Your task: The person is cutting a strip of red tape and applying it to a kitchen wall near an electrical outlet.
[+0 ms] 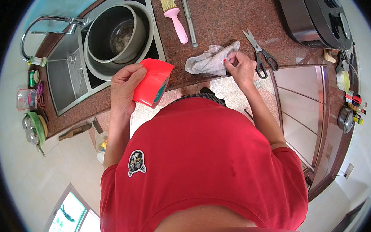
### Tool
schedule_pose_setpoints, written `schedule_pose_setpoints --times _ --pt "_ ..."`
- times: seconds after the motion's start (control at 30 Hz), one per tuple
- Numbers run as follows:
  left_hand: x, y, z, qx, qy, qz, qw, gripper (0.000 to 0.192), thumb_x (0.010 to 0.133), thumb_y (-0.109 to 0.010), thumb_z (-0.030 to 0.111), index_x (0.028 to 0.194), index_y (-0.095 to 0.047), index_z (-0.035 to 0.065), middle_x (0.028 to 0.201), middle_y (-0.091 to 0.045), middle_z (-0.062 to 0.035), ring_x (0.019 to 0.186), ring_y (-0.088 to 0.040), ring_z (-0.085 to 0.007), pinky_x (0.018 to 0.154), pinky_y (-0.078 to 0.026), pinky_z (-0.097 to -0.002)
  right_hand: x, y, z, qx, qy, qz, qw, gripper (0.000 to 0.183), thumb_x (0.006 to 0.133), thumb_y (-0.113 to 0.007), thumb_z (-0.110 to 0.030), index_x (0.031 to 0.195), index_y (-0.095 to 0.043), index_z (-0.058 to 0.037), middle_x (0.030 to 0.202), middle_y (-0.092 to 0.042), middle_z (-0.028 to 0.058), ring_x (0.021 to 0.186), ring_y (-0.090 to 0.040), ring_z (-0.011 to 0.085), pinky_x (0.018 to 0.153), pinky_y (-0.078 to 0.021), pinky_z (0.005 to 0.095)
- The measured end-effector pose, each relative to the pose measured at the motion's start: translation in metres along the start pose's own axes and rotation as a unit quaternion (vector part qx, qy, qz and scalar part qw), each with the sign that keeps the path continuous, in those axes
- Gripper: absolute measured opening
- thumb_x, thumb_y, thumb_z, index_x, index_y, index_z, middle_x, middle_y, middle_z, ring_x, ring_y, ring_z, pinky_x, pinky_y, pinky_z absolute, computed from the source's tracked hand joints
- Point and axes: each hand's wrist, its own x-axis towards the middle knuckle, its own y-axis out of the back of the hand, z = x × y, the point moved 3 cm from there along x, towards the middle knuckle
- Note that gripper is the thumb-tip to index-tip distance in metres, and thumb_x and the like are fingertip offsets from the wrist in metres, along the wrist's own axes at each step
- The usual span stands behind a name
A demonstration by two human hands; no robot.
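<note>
A red plastic packet (pixel 151 79) with a green patch is pinched by its upper left corner in my left hand (pixel 126 81), beside the sink's front edge. Between the fingertips of my right hand (pixel 241 68) is a small red and white piece, too small to name. Right behind those fingertips lies a crumpled pale cloth (pixel 209 59) on the granite worktop. A pair of scissors (pixel 259 53) with black handles rests just to the right of the hand, its blades partly spread and pointing away from me.
Large metal pots (pixel 114 36) stand nested at the steel sink (pixel 67 81), near a curved faucet (pixel 49 17). A pink-handled brush (pixel 176 21) and a metal-handled utensil (pixel 189 18) lie behind the cloth. A dark kitchen appliance (pixel 313 22) stands at the back right.
</note>
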Motion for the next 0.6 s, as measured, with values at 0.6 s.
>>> schedule_pose_setpoints --times 0.6 --pt "-0.001 -0.030 0.013 0.053 -0.036 -0.056 0.996 0.014 0.088 -0.072 0.007 0.100 -0.072 -0.0006 0.088 -0.070 -0.0022 0.076 -0.061 -0.0047 0.070 -0.049 -0.0197 -0.008 0.055 -0.136 0.354 0.171 -0.098 0.914 0.021 0.086 -0.070 -0.007 0.107 -0.070 -0.0024 0.103 -0.063 0.0054 0.093 -0.057 0.0127 0.082 -0.0446 0.0259"
